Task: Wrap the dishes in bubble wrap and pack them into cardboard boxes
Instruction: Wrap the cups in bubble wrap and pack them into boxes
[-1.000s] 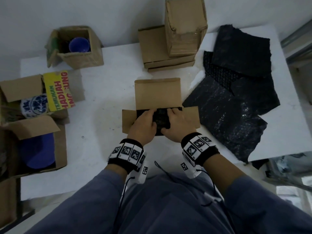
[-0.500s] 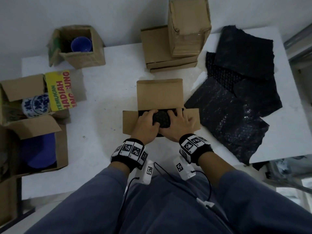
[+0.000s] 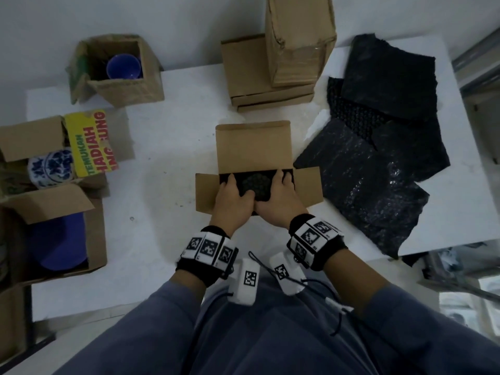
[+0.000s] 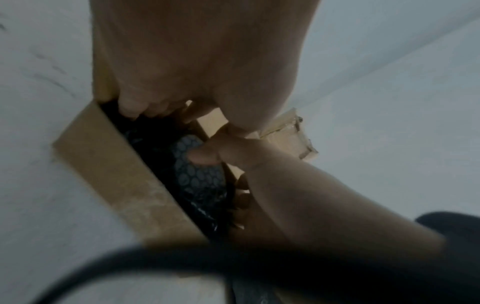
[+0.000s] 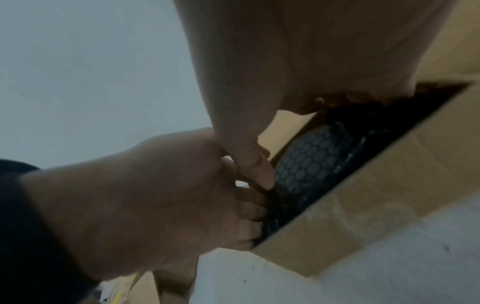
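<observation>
You have a white table (image 3: 167,239) set against a pale wall (image 3: 176,25). Your blue-grey trousers (image 3: 270,334) fill the bottom of the head view, with thin black cables (image 3: 319,282) trailing across your lap.

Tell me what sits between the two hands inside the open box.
In the head view, a bundle wrapped in black bubble wrap sits between the left hand and right hand, inside the open cardboard box.

On the white table (image 3: 167,147): 4 open cardboard boxes (image 3: 254,147), 2 hands (image 3: 232,201), 1 wrapped bundle (image 3: 255,185).
</observation>
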A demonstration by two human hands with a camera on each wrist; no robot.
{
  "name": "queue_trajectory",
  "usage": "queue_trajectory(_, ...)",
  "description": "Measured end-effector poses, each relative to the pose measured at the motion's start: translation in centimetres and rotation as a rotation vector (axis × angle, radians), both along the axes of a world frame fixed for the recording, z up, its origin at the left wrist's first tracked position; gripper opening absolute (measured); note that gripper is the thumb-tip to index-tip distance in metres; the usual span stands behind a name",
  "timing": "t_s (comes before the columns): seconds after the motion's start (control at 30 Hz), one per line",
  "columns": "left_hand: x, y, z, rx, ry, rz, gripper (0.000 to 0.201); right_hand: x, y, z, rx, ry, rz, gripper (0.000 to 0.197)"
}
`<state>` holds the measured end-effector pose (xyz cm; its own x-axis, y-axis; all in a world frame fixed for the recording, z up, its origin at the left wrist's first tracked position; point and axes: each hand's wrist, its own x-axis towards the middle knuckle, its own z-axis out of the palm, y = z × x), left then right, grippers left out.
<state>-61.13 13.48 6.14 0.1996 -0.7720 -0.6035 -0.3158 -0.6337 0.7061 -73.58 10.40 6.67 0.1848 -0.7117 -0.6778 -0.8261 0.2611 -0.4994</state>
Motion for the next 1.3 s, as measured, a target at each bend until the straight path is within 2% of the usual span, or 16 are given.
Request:
queue_trajectory(0.07, 0.1, -0.5, -0.2, 0.110, 0.085, 0.077, 0.045, 0.2, 0.0, -0.6, 0.047, -0.028, -0.048, 0.117)
queue_trajectory(0.2, 0.2, -1.0, -0.8, 0.247, 0.212, 0.135, 0.066, -0.2, -0.3, -1.6, 0.052, -0.035, -0.122, 0.106)
queue_trajectory(0.27, 0.0, -1.2, -0.9, 0.275, 0.258, 0.158, 0.067, -0.2, -0.2, -2.1, 0.080, -0.033, -0.109, 0.111)
queue_trajectory(0.33, -0.3, -1.4, -1.0, 0.286, 0.271, 0.180, 0.075, -0.1, -0.1, -2.4, 0.107, -0.033, -0.097, 0.118)
queue_trajectory(0.5, -1.1, -1.8, -0.4, 0.297, 0.203, 0.165, 0.087, -0.2, -0.6, -2.2, 0.201, -0.074, -0.115, 0.122)
queue_trajectory(0.57, -0.6, -1.5, -0.4, 0.287, 0.184, 0.135, 0.081, -0.4, -1.2, -1.7, 0.229, -0.078, -0.136, 0.122)
queue_trajectory(0.6, -0.3, -1.4, -0.3, 0.261, 0.164, 0.121, 0.067, -0.6, -1.7, -1.4, 0.221, -0.068, -0.148, 0.114)
queue_trajectory(0.67, 0.4, -0.9, -0.2, 0.183, 0.105, 0.107, 0.051, -0.9, -2.5, -0.5, 0.149, -0.060, -0.140, 0.072)
queue_trajectory(0.7, 0.7, -0.5, 0.1, 0.148, 0.050, 0.068, 0.051, -1.2, -2.7, 0.1, 0.108, -0.053, -0.118, 0.050)
queue_trajectory(0.73, 1.0, -0.3, 0.1, 0.108, -0.047, 0.010, 0.052, -1.5, -3.0, 0.5, 0.058, -0.029, -0.076, 0.039)
queue_trajectory(0.8, 1.4, 0.3, 0.1, -0.044, -0.272, -0.083, 0.052, -2.3, -3.2, 0.9, -0.056, 0.066, 0.029, 0.039)
queue_trajectory(0.9, 2.0, 0.4, 0.0, -0.232, -0.473, -0.241, 0.043, -2.9, -2.8, 1.2, -0.242, 0.230, 0.271, 0.042)
queue_trajectory(0.97, 2.3, 0.1, -0.2, -0.146, -0.520, -0.402, 0.034, -2.9, -2.1, 0.6, -0.340, 0.391, 0.504, 0.034)
queue_trajectory(1.0, 2.3, -0.1, -0.1, -0.093, -0.531, -0.464, 0.035, -2.9, -1.8, 0.1, -0.377, 0.443, 0.563, 0.033)
queue_trajectory(1.13, 1.8, -0.5, -0.2, -0.078, -0.596, -0.609, 0.051, -2.9, -1.4, -0.6, -0.491, 0.543, 0.640, 0.044)
queue_trajectory(1.3, 1.2, 0.0, -1.0, -0.063, -0.603, -0.607, 0.061, -2.6, -1.6, -1.1, -0.506, 0.597, 0.693, 0.054)
